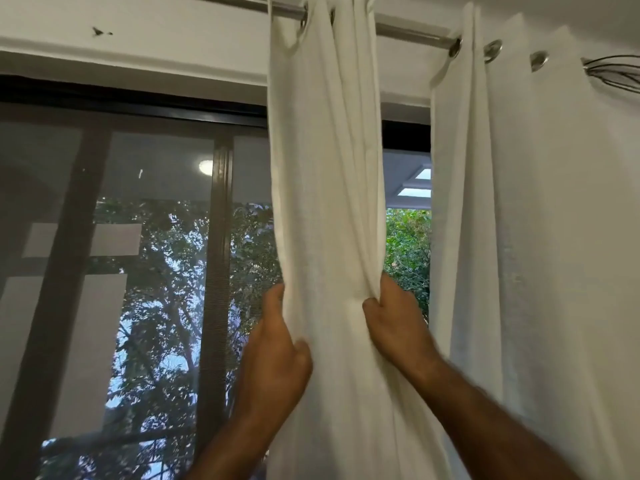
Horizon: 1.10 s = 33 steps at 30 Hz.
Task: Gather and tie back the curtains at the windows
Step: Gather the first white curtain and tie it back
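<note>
Filling the view from 9 to 7 o'clock, the dark-framed window (138, 237) stands uncovered, with trees showing through its glass. At 3 o'clock the loose curtain panel (554, 237) hangs in broad white folds. At centre hangs the gathered curtain (325, 168), its long axis running straight from 12 to 6 o'clock off the curtain rod (408, 32). Your left hand (277, 358) grips its 9 o'clock edge, thumb in front and fingers hidden behind the cloth. Your right hand (391, 323) curls its fingers into the folds on the 3 o'clock edge, roughly level with the left. A narrow strip of window separates this bundle from the loose panel. The gathering looks nearly done, and no tie-back shows anywhere in view. The loose panel lies at 3 o'clock of your right hand, the nearer one, with its steel grommets (492, 50) up at 1 o'clock.
</note>
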Each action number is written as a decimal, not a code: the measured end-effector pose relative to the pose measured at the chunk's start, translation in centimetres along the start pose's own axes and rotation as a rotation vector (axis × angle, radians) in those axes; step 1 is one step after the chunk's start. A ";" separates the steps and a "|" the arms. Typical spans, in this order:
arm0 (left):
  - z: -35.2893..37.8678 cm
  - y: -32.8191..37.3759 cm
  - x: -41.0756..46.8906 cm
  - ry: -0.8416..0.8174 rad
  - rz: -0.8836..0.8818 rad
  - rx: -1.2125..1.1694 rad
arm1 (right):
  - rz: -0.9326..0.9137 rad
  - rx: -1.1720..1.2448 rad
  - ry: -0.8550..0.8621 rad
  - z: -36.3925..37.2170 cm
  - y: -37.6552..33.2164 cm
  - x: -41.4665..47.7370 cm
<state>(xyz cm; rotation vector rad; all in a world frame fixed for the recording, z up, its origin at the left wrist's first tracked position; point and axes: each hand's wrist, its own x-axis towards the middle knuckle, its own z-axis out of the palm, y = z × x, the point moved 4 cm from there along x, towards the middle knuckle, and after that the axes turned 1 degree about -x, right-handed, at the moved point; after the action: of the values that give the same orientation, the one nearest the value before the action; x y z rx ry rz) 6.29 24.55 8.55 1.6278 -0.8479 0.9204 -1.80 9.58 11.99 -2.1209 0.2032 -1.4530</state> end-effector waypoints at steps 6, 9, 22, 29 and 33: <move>1.3 1.5 -2.8 -0.092 0.084 -0.041 | -0.053 0.053 -0.150 3.7 -1.7 -3.3; 0.9 0.4 -4.1 -0.134 0.066 -0.023 | 0.016 0.299 -0.224 4.5 -0.6 -5.4; 2.1 -4.7 -9.7 -0.541 -0.170 -0.189 | 0.192 0.755 -0.550 6.6 5.4 -11.7; 3.3 -6.1 -12.6 -0.605 -0.158 -0.225 | 0.115 0.536 -0.596 7.7 6.5 -14.3; 4.3 -6.6 -13.3 -0.585 -0.077 -0.156 | 0.180 0.618 -0.745 8.9 7.3 -16.1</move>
<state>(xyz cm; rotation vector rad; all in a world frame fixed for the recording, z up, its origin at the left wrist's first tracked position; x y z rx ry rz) 6.68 22.85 -6.82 1.8005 -1.2062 0.3050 1.04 13.50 -7.23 -1.8940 -0.2955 -0.4562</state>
